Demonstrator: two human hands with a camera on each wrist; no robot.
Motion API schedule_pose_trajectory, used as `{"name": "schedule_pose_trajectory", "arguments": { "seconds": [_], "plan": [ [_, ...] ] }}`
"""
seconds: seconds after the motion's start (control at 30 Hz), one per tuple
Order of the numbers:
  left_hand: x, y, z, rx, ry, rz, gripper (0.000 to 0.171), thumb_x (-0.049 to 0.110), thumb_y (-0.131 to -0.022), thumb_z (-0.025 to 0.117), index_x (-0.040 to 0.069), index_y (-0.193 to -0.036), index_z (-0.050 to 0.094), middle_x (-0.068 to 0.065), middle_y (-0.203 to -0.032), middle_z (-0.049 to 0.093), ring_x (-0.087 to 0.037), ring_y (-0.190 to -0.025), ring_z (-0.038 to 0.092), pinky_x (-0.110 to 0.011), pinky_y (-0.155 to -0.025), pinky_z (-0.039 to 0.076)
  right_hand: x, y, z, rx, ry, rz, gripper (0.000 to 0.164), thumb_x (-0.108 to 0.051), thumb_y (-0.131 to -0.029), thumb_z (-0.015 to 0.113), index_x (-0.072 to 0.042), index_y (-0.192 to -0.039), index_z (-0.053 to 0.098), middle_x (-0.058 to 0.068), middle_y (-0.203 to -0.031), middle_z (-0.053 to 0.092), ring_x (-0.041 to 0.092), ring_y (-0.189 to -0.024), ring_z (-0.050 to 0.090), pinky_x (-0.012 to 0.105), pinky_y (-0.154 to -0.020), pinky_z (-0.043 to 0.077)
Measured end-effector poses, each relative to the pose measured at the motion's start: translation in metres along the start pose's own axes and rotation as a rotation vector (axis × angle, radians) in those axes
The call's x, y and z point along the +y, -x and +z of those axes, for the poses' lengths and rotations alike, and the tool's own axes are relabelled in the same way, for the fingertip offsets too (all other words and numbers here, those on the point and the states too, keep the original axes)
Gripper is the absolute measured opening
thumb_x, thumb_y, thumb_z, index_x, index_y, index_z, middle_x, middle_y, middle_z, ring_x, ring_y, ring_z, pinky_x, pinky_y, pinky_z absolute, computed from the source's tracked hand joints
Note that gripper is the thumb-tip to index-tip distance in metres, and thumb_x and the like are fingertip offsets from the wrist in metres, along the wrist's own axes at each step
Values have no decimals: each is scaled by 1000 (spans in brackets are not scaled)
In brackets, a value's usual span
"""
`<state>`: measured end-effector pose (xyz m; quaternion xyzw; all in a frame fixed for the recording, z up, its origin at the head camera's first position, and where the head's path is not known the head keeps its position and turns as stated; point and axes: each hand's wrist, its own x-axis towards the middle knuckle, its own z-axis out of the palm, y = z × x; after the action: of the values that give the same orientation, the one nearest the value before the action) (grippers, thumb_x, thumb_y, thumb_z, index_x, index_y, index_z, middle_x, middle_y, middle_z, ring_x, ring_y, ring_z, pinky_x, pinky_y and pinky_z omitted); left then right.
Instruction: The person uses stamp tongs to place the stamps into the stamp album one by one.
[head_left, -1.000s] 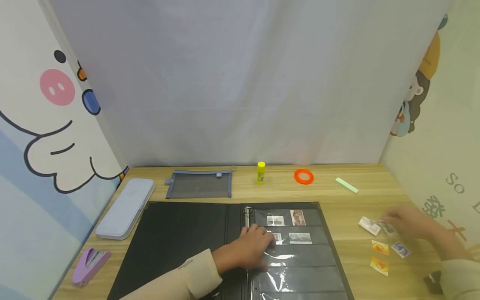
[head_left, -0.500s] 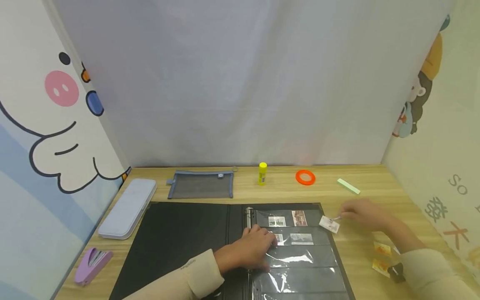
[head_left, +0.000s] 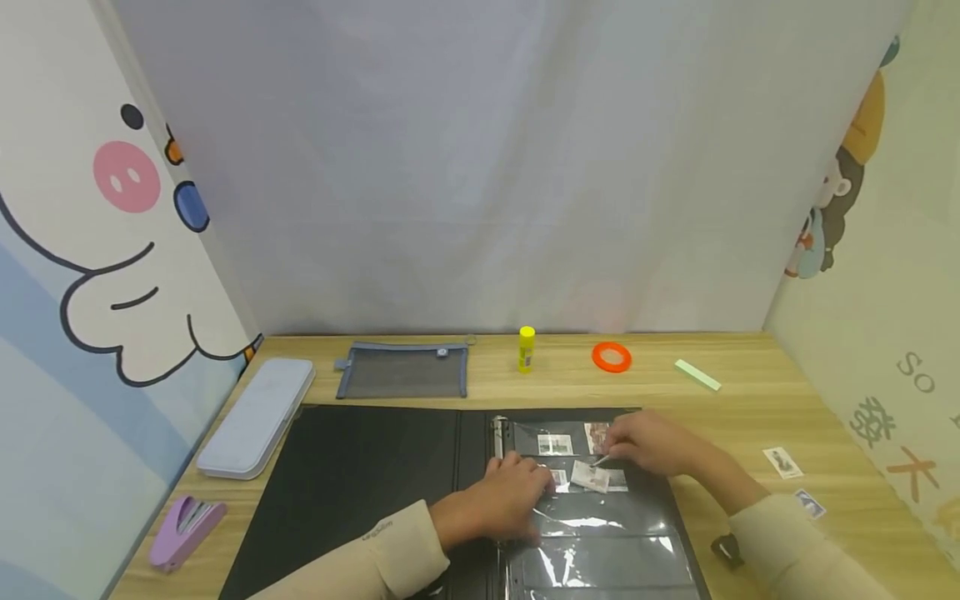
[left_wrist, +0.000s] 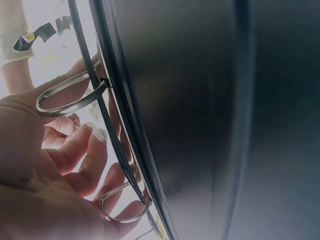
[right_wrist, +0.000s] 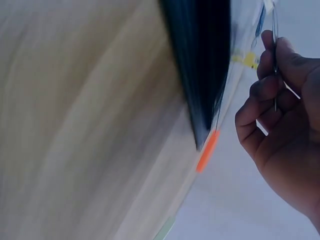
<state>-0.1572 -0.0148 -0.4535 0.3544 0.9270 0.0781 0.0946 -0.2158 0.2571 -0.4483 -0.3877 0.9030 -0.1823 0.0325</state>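
My right hand [head_left: 654, 442] pinches slim metal tweezers [right_wrist: 275, 55] between thumb and fingers. A pale postage stamp [head_left: 588, 477] hangs from their tips above the second row of the album page [head_left: 600, 554], partly covering a grey stamp [head_left: 618, 481] in that row. My left hand [head_left: 512, 497] rests on the page's inner edge beside the metal rings [left_wrist: 70, 107], its fingers loosely bent. It hides part of another stamp [head_left: 560, 480]. The top row holds a greenish stamp [head_left: 554, 444] and a reddish one [head_left: 595, 435], the latter partly behind my right hand.
Two loose stamps, a pale one [head_left: 783, 462] and a blue one [head_left: 810, 503], lie right of the black album [head_left: 360, 483]. Behind it are a mesh pouch [head_left: 405, 372], glue stick [head_left: 527, 350], orange tape ring [head_left: 611, 357] and pale green strip [head_left: 697, 375]. A white case [head_left: 257, 417] and purple stapler [head_left: 187, 532] lie left.
From the loose stamps at the right, my right hand has carried the tweezers and one pale stamp leftward over the album page. My left hand stays on the page.
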Motion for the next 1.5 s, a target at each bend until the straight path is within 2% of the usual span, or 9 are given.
{"name": "schedule_pose_trajectory", "arguments": {
  "seconds": [0.2, 0.33, 0.57, 0.77, 1.2, 1.27, 1.37, 1.5],
  "plan": [
    [1, 1, -2, -11, 9, 1, 59, 41, -62, 86, 25, -110, 57, 6, -108, 60, -16, -105, 47, -35, -83, 37, -16, -11, 10, -46, -51, -44, 14, -11, -86, 65, -17, -74, 64, -12, -72, 58, -4, -70, 49, 22, -67, 46],
    [0, 1, -3, -19, 5, 1, 58, 41, -63, 86, 24, -110, 56, 6, -106, 58, -17, -105, 47, -35, -84, 37, -27, -16, 14, -78, -27, -54, 12, -13, -86, 65, -19, -75, 65, -15, -72, 57, -4, -71, 48, 21, -69, 45],
    [0, 1, -4, -14, 8, 1, 59, 41, -63, 86, 23, -111, 57, 5, -107, 58, -17, -105, 48, -35, -84, 37, -43, -22, 16, -142, -63, -66, 14, -10, -84, 64, -17, -72, 64, -13, -68, 58, -5, -65, 47, 18, -65, 43],
    [1, 0, -5, -27, -4, -4, 59, 41, -63, 86, 24, -110, 57, 6, -106, 57, -16, -105, 47, -34, -84, 37, -43, -21, 21, -152, -58, -90, 9, -10, -83, 66, -16, -76, 66, -11, -71, 61, -5, -68, 50, 18, -67, 46],
    [1, 0, -6, -42, 5, -18, 58, 40, -62, 86, 23, -110, 58, 5, -106, 58, -18, -107, 47, -36, -87, 38, -39, -28, 29, -141, -15, -178, 9, -9, -79, 68, -16, -74, 65, -11, -69, 60, -6, -67, 49, 16, -66, 45],
    [0, 0, -5, -35, 2, -16, 58, 40, -62, 87, 24, -110, 58, 6, -105, 58, -18, -107, 47, -36, -86, 38, -36, -27, 28, -141, -30, -168, 10, -9, -80, 67, -16, -74, 65, -11, -70, 61, -5, -68, 50, 17, -67, 45],
    [0, 0, -4, -25, -3, -7, 58, 41, -62, 86, 23, -109, 58, 6, -105, 58, -17, -106, 48, -35, -85, 38, -27, -21, 21, -134, -41, -101, 12, -9, -83, 65, -18, -75, 65, -12, -74, 63, -5, -71, 51, 19, -69, 46],
    [0, 0, -3, -21, 2, 2, 58, 41, -63, 86, 22, -110, 58, 6, -106, 58, -18, -107, 47, -35, -85, 38, -8, -5, 9, -79, -25, -17, 10, -12, -87, 65, -19, -79, 67, -13, -79, 65, -3, -74, 53, 23, -70, 48]
  ]
}}
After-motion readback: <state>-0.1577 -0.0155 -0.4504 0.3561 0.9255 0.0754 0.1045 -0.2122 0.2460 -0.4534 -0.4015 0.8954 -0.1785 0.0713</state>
